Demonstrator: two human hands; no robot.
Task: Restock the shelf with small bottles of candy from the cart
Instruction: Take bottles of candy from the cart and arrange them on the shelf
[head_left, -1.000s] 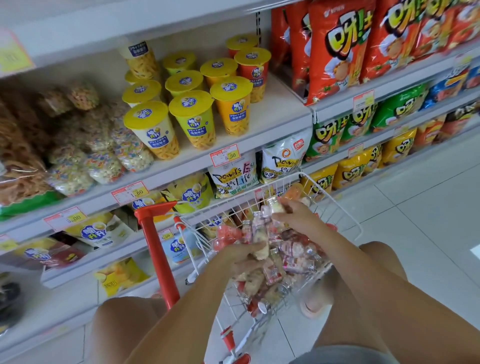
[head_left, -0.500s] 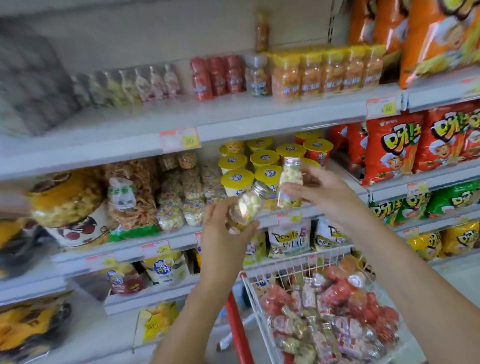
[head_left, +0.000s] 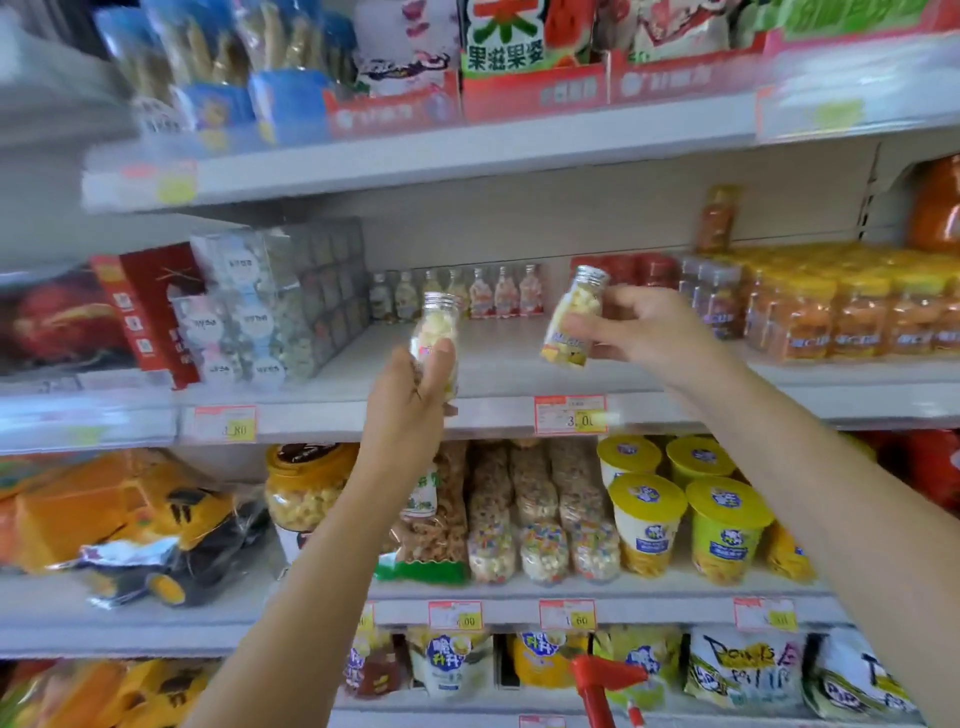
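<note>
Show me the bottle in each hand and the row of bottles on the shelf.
Left bottle (head_left: 434, 327), head view: clear body above the thumb.
Right bottle (head_left: 579, 306), head view: candy-filled upper body.
Row of bottles (head_left: 480, 296), head view: a middle bottle's body.

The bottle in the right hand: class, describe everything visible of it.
The small bottle is clear, seemingly plastic, with a silver screw cap and a coloured label near its base. Pale yellow and white candy fills it. It tilts slightly, cap up and rightward, in the air before the shelf. The right hand pinches its lower part; nothing else touches it.
</note>
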